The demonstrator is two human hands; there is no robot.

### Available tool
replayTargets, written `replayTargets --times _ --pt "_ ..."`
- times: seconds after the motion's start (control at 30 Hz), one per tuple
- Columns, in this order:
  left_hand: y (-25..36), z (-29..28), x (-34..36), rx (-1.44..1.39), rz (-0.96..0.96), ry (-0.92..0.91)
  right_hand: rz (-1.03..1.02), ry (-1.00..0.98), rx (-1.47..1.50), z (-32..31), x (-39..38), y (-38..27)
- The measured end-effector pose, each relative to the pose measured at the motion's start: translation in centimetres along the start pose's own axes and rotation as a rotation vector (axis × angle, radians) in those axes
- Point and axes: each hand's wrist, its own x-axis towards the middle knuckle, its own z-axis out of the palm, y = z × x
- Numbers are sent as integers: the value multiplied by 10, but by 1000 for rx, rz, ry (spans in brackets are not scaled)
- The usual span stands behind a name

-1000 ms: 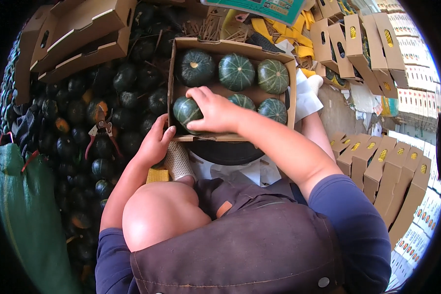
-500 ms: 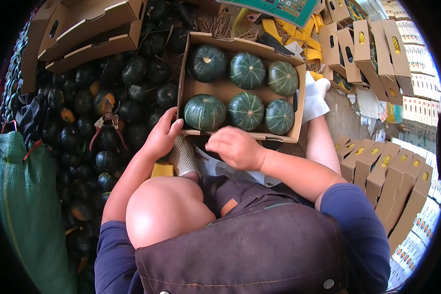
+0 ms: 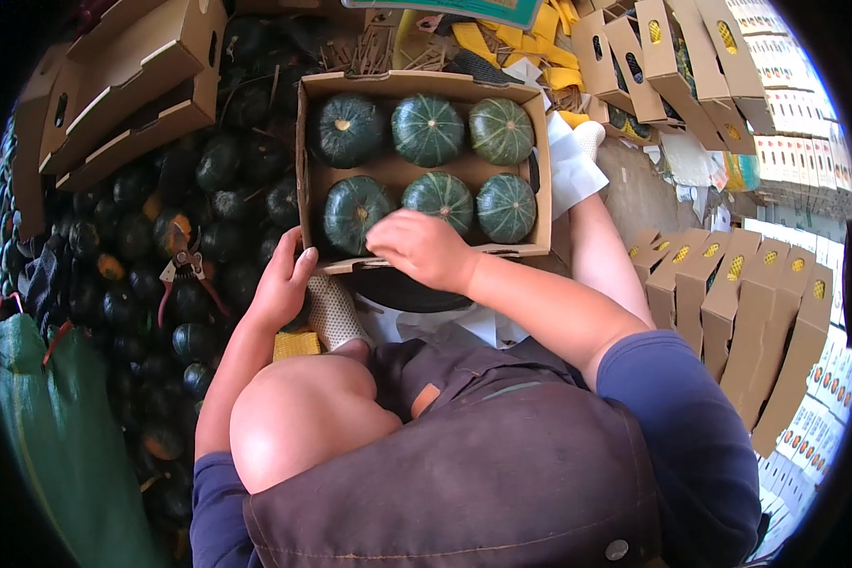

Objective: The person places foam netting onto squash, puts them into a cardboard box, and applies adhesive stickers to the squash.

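Lying wide side left-right, cardboard box (image 3: 417,87) between left hand (image 3: 282,284), right hand (image 3: 421,248).

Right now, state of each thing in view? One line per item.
Cardboard box: open, six green squashes inside, two rows of three.
Left hand: on the box's near left corner.
Right hand: over the near rim, holding nothing.
Squash pile: loose, left of the box.
Red-handled pruners: lying on the pile.
Flat cartons: folded, stacked at right.

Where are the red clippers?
In the head view, the red-handled clippers lie on the pile of dark green squashes, left of the cardboard box and just left of the left hand.
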Motion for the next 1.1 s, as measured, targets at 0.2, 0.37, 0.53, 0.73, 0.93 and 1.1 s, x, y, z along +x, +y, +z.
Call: replayTargets --times 0.2,0.37,0.53,0.73,0.93,1.1 --pt "2 -2 -1 -23 20 -8 143 -32 -136 -42 -51 -11" --pt "9 -2 -3 4 24 19 238 115 -388 -68 -60 13" --pt "15 0 -3 -74 -30 -3 391 24 -323 -67 -47 25" --pt "3 0 -1 10 30 30 376 -86 -296 -75 -50 44" --pt "15 -1 -1 -49 -9 -5 358 -72 -386 -71 -42 55" --pt "7 -1 -2 -18 9 24 346 97 -613 -97 -22 67"
